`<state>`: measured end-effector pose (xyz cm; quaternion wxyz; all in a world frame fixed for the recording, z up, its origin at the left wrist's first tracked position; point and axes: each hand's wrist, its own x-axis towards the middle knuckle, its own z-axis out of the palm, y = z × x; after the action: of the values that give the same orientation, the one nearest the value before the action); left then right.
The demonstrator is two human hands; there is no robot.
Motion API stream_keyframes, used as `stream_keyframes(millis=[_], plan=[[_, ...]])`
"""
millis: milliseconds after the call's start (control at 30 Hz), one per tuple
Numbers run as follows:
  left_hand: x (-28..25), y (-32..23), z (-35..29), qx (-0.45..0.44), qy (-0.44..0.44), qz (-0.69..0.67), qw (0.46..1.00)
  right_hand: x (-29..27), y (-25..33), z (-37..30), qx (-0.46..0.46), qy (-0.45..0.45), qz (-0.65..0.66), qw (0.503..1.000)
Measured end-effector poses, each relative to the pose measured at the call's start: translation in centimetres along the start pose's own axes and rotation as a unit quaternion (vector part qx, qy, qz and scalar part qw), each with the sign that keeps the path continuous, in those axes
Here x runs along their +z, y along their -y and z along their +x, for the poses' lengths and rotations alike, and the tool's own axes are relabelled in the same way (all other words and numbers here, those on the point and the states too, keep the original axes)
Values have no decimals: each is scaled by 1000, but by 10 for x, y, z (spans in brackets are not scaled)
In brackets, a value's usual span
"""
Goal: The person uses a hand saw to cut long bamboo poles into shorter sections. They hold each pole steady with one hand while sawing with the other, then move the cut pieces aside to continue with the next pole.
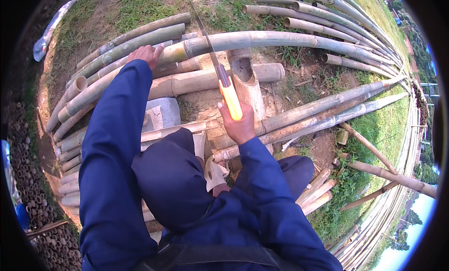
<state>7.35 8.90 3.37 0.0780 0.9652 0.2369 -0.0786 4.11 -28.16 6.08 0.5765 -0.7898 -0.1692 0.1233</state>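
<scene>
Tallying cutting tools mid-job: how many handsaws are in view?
1: the yellow-handled metal handsaw, gripped in the right hand, its blade crossing the long pale bamboo pole under the left hand. Others could be hidden beneath the blue-sleeved arms.

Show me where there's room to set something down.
Bare dirt lies between the pale sheet and the upper-left bamboo poles; open grass between the long diagonal poles and the slanting poles at right. It's crowded around the saw, right hand and held bamboo pole.
</scene>
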Motion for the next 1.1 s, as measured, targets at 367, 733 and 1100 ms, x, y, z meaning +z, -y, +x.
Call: stream_keyframes(millis=[367,733,1100], plan=[[0,-17,-18,6,17,11,1000,-8,8,11,31,25,-35,999],[34,-16,-45,20,37,7,999,-43,30,-51,11,3,-49,999],[31,26,-154,-30,70,-92,993,-101,55,-133,27,-20,-55,998]])
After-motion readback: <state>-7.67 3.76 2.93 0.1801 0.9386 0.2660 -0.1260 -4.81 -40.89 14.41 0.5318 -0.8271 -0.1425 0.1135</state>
